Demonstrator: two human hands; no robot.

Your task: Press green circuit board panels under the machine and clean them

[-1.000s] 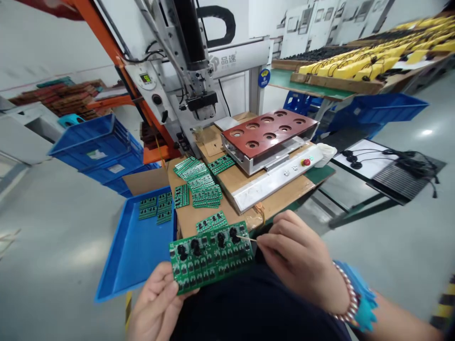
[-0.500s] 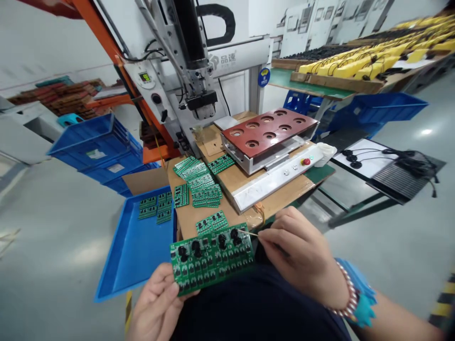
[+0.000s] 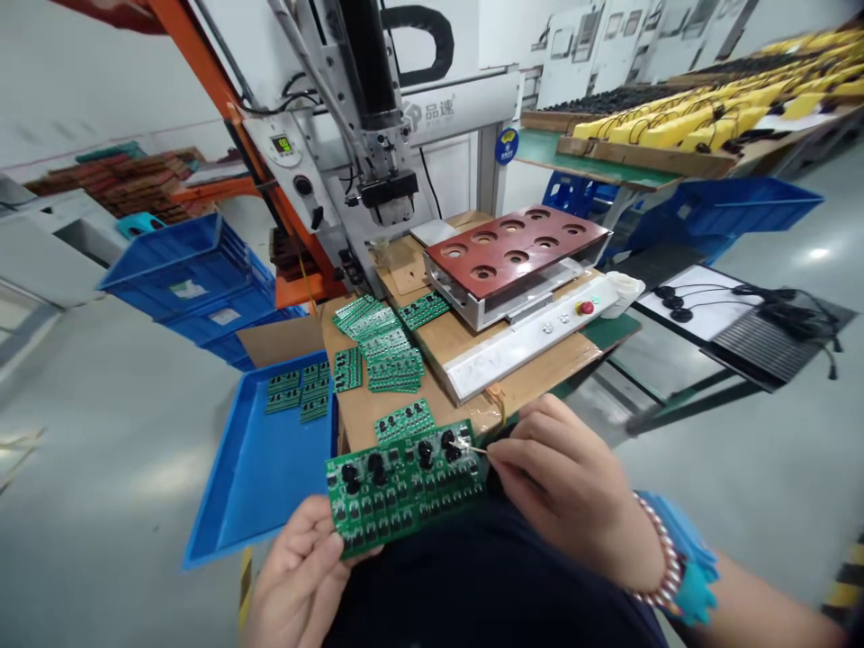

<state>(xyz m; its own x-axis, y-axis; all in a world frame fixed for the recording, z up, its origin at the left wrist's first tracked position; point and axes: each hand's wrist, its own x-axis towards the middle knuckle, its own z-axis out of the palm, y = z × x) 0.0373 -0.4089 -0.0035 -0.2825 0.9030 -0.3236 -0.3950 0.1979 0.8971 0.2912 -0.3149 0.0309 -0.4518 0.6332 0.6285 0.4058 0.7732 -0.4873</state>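
A green circuit board (image 3: 405, 493) with black round blobs along its upper half is held in front of my body. My left hand (image 3: 303, 567) grips its lower left corner between thumb and fingers. My right hand (image 3: 563, 477) pinches a thin pale stick (image 3: 481, 450), whose far end is at the blobs near the board's upper right corner. Just beyond the held board, a smaller-looking board (image 3: 405, 421) lies on the brown table (image 3: 357, 418). Farther back is an overlapping pile of green boards (image 3: 388, 346).
A blue tray (image 3: 253, 486) with several boards is at left, below stacked blue crates (image 3: 175, 270). Behind the table stands a machine (image 3: 384, 162) with a red fixture (image 3: 517, 250) and a control panel (image 3: 526, 342). Black cables (image 3: 776, 306) lie on a side stand.
The stick's tip has shifted slightly down on the upper right blobs. My left hand still holds the board, and the whole view has moved a little.
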